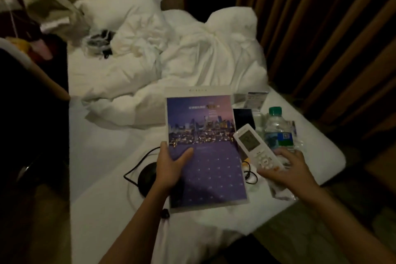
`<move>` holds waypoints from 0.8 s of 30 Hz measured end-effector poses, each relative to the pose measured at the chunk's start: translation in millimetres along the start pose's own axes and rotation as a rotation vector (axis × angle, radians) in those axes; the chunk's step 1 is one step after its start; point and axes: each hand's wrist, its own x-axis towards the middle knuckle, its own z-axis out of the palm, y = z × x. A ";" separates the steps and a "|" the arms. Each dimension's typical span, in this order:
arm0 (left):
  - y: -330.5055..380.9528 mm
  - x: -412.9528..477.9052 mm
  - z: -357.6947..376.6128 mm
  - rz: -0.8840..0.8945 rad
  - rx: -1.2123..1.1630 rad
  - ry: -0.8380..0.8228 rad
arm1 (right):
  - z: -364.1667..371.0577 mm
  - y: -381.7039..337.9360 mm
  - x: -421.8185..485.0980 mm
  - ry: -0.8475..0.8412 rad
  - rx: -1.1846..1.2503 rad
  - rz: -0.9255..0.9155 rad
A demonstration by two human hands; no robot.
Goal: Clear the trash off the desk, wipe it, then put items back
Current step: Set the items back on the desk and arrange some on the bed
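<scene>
Brochure (203,148) sits pinched in the left hand (171,169), remote (255,148) gripped in the right hand (289,169). I'd lift both clear of the bottle (277,128).

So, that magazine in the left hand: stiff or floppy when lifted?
Probably fairly stiff: the left hand holds the magazine by one edge, yet the sheet looks flat, without sagging. It looks thin, so it is likely light. Its cover looks glossy and might slip from a loose pinch.

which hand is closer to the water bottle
Right. The right hand sits just beside the water bottle, holding the remote; the left hand grips the brochure further left.
</scene>
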 end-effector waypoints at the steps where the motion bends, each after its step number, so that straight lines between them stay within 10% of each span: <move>1: 10.7 -5.1 2.7 0.028 -0.008 -0.018 | -7.5 -4.4 -10.8 0.031 0.017 -0.007; 12: 87.2 -70.6 91.6 0.198 0.031 -0.317 | -107.2 13.5 -132.8 0.346 0.259 0.141; 24: 119.5 -229.6 377.2 0.225 0.238 -0.795 | -301.7 149.6 -306.8 0.744 0.365 0.276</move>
